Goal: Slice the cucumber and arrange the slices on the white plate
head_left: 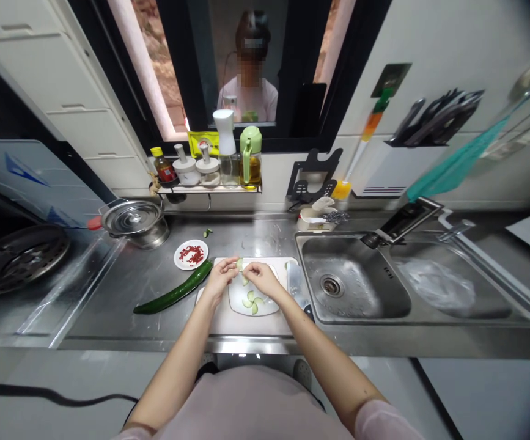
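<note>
Lying on worktop (118, 324): cucumber (173, 298), beside dish (177, 256) of red pieces (192, 252). Left hand (221, 278) over plate (271, 305), near green slices (245, 280), grip unclear. More slices fanned on plate. Right hand (263, 278) close by, grip also unclear. Knife (294, 280) along cutting board's (228, 324) right edge.

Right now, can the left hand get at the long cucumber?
Likely yes: the cucumber lies on the counter with one end close by the left hand, and nothing seems to block the way.
</note>
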Demonstrator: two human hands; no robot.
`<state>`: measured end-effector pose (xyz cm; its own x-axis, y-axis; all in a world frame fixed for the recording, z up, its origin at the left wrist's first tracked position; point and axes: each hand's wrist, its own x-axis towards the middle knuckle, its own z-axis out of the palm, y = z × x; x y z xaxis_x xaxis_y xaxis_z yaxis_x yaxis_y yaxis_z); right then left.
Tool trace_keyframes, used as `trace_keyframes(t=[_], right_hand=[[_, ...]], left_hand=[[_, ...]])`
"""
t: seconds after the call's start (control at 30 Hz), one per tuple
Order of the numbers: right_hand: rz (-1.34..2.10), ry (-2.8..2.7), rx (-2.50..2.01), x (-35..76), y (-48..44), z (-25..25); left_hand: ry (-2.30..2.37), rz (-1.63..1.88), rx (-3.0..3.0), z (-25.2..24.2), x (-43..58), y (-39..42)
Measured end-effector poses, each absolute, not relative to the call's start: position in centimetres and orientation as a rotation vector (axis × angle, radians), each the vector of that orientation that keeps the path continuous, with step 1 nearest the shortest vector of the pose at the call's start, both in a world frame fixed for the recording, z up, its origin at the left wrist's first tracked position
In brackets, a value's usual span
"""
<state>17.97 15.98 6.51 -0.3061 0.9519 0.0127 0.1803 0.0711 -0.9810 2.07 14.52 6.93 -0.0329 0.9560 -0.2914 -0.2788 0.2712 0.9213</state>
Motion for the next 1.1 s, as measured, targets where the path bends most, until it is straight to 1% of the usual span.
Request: trace_keyframes(t=[0.1, 0.23, 0.37, 0.67, 0.9, 1.1], right_hand=[[1.363, -1.593, -1.211, 17.7, 16.6, 4.7], [1.36, -1.659, -1.351, 17.2, 17.2, 1.9], [1.34, -1.778, -1.472, 16.9, 17.3, 0.2], [1.104, -2.027, -1.699, 16.0, 17.0, 0.4], [0.932, -2.213, -1.814, 15.7, 16.9, -0.2], [0.884, -2.341, -1.822, 15.3, 16.7, 0.0]], left_hand=[[1.244, 1.117, 0.779, 5.9, 1.5, 14.9], [1.337, 1.069, 0.82, 3.9, 0.8, 15.3], [1.318, 1.072, 0.847, 1.7, 0.4, 15.6], [1.429, 1.007, 1.115, -1.7, 0.3, 16.5], [1.713, 0.755, 1.551, -1.8, 0.3, 16.1], [1.747, 0.599, 1.852, -1.6, 0.5, 16.0]])
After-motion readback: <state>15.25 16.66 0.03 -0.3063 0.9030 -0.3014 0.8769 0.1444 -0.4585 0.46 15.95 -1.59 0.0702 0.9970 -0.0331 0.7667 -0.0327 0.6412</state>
